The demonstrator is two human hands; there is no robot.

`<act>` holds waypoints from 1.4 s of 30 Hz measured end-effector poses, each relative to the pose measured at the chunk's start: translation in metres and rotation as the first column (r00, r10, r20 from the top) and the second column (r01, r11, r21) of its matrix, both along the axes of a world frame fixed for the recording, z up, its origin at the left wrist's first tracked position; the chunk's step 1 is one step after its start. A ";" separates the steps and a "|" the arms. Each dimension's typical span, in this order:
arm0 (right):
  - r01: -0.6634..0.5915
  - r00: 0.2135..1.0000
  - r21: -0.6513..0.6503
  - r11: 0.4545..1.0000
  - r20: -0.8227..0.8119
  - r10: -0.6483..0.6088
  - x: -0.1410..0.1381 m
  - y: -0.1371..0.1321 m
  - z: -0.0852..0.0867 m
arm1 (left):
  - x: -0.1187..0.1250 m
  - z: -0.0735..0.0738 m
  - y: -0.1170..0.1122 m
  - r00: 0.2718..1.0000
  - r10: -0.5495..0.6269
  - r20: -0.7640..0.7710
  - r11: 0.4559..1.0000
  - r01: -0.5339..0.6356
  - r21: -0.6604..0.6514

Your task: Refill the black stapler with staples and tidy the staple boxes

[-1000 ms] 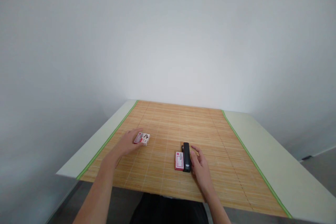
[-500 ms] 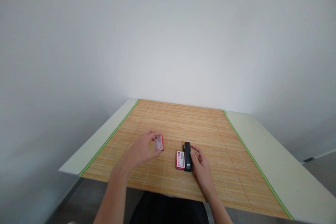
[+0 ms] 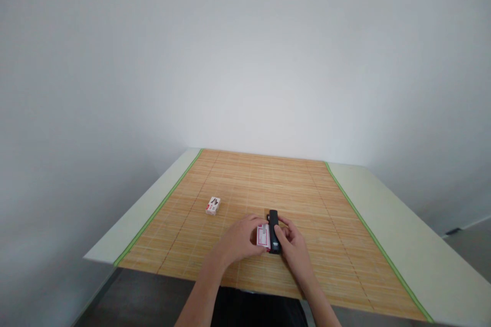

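Observation:
A black stapler (image 3: pixel 273 232) lies lengthwise on the bamboo mat, pointing away from me. My right hand (image 3: pixel 293 245) grips it from the right, thumb on its top and fingers along its far right side. Against the stapler's left side sits a small red-and-white staple box (image 3: pixel 263 235) with a printed label on top. My left hand (image 3: pixel 241 240) closes on that box, fingers at its far end and thumb at its near end. A second small staple box (image 3: pixel 213 205), white and red with a dark picture, rests on the mat farther left, touched by neither hand.
The bamboo mat (image 3: pixel 261 179) with green edging covers the middle of a pale table (image 3: pixel 379 204). A white wall (image 3: pixel 245 61) stands behind the table. The table's front edge is close to my lap (image 3: pixel 261 309).
My left hand has let go of the box it held, which now rests on the mat at left. It has moved right and closed on the box beside the stapler. My right hand stays at the stapler.

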State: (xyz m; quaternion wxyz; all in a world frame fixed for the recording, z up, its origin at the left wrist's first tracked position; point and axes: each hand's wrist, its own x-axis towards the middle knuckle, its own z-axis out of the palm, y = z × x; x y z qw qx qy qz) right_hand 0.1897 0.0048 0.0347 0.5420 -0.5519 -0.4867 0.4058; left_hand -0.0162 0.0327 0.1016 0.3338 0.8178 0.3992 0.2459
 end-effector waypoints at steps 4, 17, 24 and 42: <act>-0.005 0.996 0.005 1.000 0.093 0.005 0.002 0.002 -0.007 | 0.003 -0.005 0.001 0.999 0.016 0.050 1.000 -0.015 -0.018; 0.052 0.999 -0.015 0.999 -0.014 -0.052 -0.002 0.000 -0.007 | -0.072 -0.015 0.033 0.842 0.536 0.061 0.839 -0.539 0.071; 0.024 0.999 0.007 1.000 0.035 -0.025 -0.002 0.000 -0.004 | -0.119 -0.036 0.075 0.741 0.670 -0.052 0.743 -0.669 0.032; 0.075 0.977 0.065 0.995 0.195 -0.087 0.000 -0.020 0.004 | 0.029 -0.044 0.041 0.829 0.556 0.061 0.830 -0.550 -0.089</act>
